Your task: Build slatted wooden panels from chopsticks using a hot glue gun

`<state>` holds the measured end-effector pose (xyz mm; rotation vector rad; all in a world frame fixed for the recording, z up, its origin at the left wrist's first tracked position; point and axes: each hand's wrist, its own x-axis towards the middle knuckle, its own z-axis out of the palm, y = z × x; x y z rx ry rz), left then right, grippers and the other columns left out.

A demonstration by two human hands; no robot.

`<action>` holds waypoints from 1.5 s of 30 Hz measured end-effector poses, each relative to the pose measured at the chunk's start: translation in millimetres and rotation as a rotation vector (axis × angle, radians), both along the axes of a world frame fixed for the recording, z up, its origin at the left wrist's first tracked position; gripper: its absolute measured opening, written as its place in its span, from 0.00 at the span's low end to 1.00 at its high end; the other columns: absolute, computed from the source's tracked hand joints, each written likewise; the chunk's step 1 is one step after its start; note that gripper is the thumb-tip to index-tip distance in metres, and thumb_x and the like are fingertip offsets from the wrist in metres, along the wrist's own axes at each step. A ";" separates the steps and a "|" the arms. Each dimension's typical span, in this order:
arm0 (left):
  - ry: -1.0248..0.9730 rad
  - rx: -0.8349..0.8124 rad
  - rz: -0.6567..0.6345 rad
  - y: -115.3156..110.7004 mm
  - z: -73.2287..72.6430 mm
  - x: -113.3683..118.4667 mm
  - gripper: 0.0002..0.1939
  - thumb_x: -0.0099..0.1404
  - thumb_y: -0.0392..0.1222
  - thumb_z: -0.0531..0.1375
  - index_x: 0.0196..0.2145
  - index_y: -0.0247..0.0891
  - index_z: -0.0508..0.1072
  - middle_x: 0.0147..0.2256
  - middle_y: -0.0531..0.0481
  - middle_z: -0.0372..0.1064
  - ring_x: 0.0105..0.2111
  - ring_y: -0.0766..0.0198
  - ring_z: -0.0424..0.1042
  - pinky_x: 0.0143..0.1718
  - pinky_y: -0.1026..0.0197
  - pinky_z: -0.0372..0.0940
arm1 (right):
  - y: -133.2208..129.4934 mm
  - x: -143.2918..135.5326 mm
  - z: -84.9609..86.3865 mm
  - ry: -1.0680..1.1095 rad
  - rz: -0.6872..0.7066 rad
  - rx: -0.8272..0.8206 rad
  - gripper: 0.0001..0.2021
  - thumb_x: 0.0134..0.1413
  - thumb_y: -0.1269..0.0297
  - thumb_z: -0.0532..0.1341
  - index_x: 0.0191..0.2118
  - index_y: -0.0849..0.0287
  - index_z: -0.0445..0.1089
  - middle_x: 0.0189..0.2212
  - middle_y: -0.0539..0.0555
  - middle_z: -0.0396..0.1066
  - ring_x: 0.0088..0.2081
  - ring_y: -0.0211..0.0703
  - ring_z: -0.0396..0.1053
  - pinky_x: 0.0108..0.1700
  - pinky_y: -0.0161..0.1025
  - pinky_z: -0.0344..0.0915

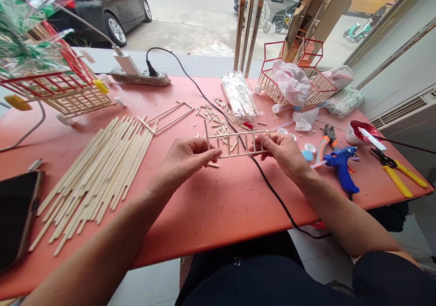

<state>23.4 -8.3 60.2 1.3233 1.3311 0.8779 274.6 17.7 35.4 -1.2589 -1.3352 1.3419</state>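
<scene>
Between my two hands a small ladder-like frame of thin wooden sticks [237, 145] is held above the red table. My left hand [190, 157] pinches its left end, where one stick rises higher than the rest. The right end is gripped by the thumb and fingers of my right hand [281, 151]. Short cut stick pieces [218, 126] lie scattered just behind the frame. A stick rectangle [175, 117], open at one side, rests beyond my left hand, touching a spread of long wooden sticks [98, 169].
A blue glue gun [342, 165], orange-handled pliers [327, 142] and yellow-handled cutters [397, 167] lie at right. Stick carts stand at back left [68, 97] and back right [282, 83]. A black cable [272, 183] crosses the table [211, 206]. A phone [17, 215] lies left.
</scene>
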 end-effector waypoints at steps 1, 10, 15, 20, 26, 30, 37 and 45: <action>-0.001 0.003 0.006 -0.1 -0.4 0.2 0.13 0.56 0.48 0.69 0.21 0.38 0.77 0.18 0.51 0.64 0.19 0.68 0.58 0.18 0.66 0.49 | -0.1 0.1 -0.2 0.000 0.002 0.001 0.30 0.45 0.33 0.75 0.31 0.60 0.78 0.29 0.58 0.83 0.31 0.47 0.83 0.26 0.33 0.68; 0.018 0.038 -0.035 2.0 -5.9 -3.3 0.15 0.59 0.50 0.67 0.22 0.38 0.78 0.20 0.50 0.66 0.21 0.67 0.60 0.19 0.66 0.53 | 2.1 1.5 -3.0 -0.007 0.004 0.003 0.30 0.46 0.33 0.74 0.32 0.60 0.79 0.32 0.60 0.84 0.32 0.47 0.83 0.26 0.34 0.69; -0.033 0.065 0.023 7.1 -11.5 -11.5 0.16 0.63 0.54 0.66 0.33 0.38 0.79 0.25 0.52 0.69 0.20 0.69 0.61 0.20 0.66 0.57 | 1.8 1.5 -2.3 0.016 0.000 -0.014 0.29 0.45 0.34 0.75 0.31 0.60 0.79 0.32 0.60 0.85 0.31 0.46 0.83 0.26 0.33 0.68; -0.112 0.068 0.030 9.6 -16.9 -14.9 0.16 0.61 0.53 0.69 0.29 0.36 0.78 0.23 0.51 0.68 0.20 0.68 0.61 0.18 0.66 0.56 | 1.3 2.1 -2.5 0.022 0.024 -0.050 0.30 0.45 0.33 0.75 0.32 0.60 0.79 0.33 0.60 0.85 0.32 0.46 0.83 0.28 0.33 0.70; -0.196 0.025 0.042 10.0 -18.1 -14.1 0.17 0.59 0.53 0.71 0.27 0.36 0.79 0.24 0.49 0.71 0.19 0.70 0.62 0.17 0.66 0.57 | 1.7 2.5 -5.4 0.013 0.124 -0.056 0.33 0.51 0.28 0.69 0.35 0.60 0.80 0.33 0.60 0.84 0.34 0.46 0.83 0.30 0.33 0.71; -0.285 -0.005 0.077 14.6 -21.0 -16.3 0.17 0.56 0.52 0.75 0.26 0.35 0.80 0.27 0.47 0.74 0.20 0.72 0.63 0.20 0.67 0.60 | 2.9 3.7 -6.9 0.043 0.100 -0.080 0.34 0.53 0.28 0.67 0.41 0.59 0.81 0.38 0.60 0.85 0.35 0.45 0.84 0.28 0.31 0.69; -0.352 -0.044 0.097 18.4 -23.1 -20.7 0.19 0.50 0.53 0.79 0.27 0.35 0.81 0.27 0.49 0.75 0.22 0.72 0.64 0.21 0.69 0.60 | 5.1 5.7 -4.4 -0.022 0.080 0.014 0.30 0.51 0.31 0.70 0.36 0.58 0.80 0.42 0.58 0.84 0.38 0.43 0.83 0.29 0.30 0.67; -0.207 0.112 0.073 14.1 -20.9 -17.1 0.12 0.62 0.48 0.71 0.28 0.36 0.81 0.28 0.49 0.75 0.22 0.71 0.64 0.22 0.68 0.60 | 7.6 9.9 -7.1 -0.132 0.018 0.232 0.25 0.57 0.43 0.72 0.53 0.55 0.77 0.55 0.58 0.80 0.50 0.47 0.78 0.42 0.38 0.73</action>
